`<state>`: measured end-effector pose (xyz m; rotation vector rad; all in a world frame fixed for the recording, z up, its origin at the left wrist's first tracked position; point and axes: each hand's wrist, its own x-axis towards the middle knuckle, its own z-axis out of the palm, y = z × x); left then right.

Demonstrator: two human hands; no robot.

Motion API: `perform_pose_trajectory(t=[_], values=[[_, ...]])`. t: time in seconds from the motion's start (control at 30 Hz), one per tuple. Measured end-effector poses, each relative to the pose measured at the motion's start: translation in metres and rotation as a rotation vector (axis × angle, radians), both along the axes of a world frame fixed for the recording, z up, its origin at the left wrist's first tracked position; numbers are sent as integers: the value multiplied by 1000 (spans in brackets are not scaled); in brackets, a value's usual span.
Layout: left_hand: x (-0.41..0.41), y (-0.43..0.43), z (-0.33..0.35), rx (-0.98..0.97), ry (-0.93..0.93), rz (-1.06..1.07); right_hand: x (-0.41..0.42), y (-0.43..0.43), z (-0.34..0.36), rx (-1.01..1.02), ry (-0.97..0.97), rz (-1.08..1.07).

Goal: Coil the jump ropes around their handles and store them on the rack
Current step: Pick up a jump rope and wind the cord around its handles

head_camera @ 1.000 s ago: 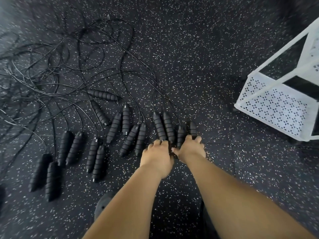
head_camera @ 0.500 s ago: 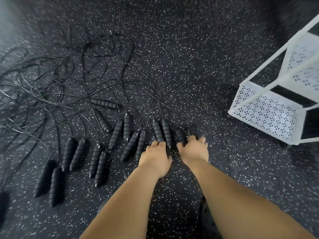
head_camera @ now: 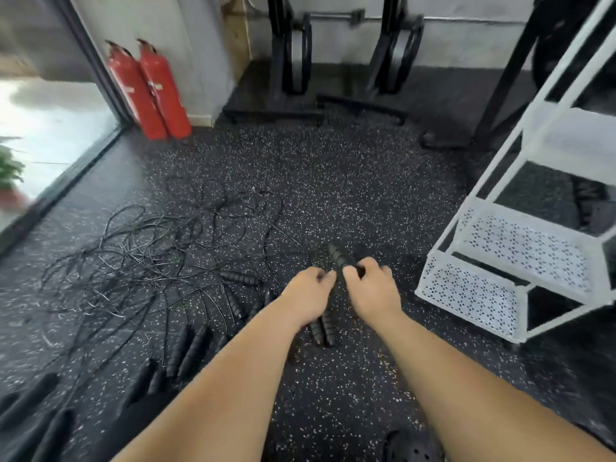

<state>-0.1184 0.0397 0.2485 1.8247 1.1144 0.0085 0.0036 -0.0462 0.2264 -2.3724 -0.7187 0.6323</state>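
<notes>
Black ribbed handle at frame centre, clenched in your right hand, tip toward 11 o'clock. Left hand curled alongside; its hold is hidden, cannot tell. Cords tangled at 9 o'clock: likely light, springy, snag-prone. Take the grippy ribs, not the wire. Rack at 3 o'clock.

The black rubber floor is speckled all over with small white and pale flecks. The black ribbed jump-rope handles are matte, banded with ringed ridges. The thin black tangled cords match them. The white metal rack has shelf walls pierced by a regular pattern of small dark holes. The two bright red cylindrical fire extinguishers stand against a pale grey wall. The leafy plant is green.
</notes>
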Motion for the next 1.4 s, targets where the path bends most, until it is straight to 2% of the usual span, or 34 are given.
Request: perform_pose_trajectory(t=[0.13,0.27,0.43,0.57,0.67,0.83,0.9,1.0,1.1,1.4], values=[[-11,-23,50,-13,-140,67,-30,-25,54,187,-57,51],[-27,-46,78,-163,-390,209,-58,-52,90,300,-135,116],[-47,-61,80,-343,-621,250,-66,-84,93,378,-200,272],[-56,-58,80,-471,-660,232,-53,-89,90,438,-172,318],[-57,-48,78,-492,-667,256,-47,-82,100,485,-17,306],[-51,-31,71,-440,-704,295,-49,-65,99,718,569,156],[-47,-25,66,-346,-698,290,-48,-54,91,783,723,68],[-46,-14,63,-258,-718,313,-39,-35,84,750,798,83],[-46,-2,61,-270,-731,311,-33,-22,84,730,862,132],[-41,18,51,-344,-745,361,-25,-4,75,653,728,215]])
